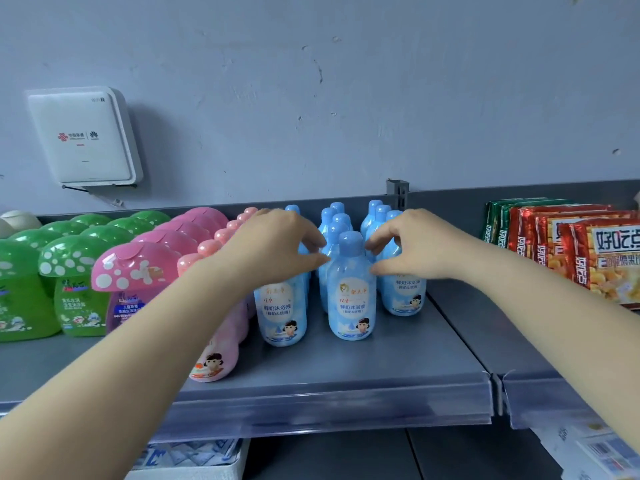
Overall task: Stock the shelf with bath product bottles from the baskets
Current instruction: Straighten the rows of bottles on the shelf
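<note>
1. We saw both hands at mid-frame around the front blue bottle (351, 289) on the grey shelf (346, 368); more blue bottles (375, 220) stood in rows behind it.
2. The left hand (277, 247) had curled fingers with tips at the bottle's neck; the right hand (415, 244) mirrored it; whether either truly gripped, we could not tell.
3. Pink bottles (138, 271) and green bottles (72, 271) stood at left; snack packs (595, 258) at right.

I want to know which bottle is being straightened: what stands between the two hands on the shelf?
In the head view, the front blue bottle of the middle row stands between the left hand and right hand, its cap level with their fingertips.
</note>
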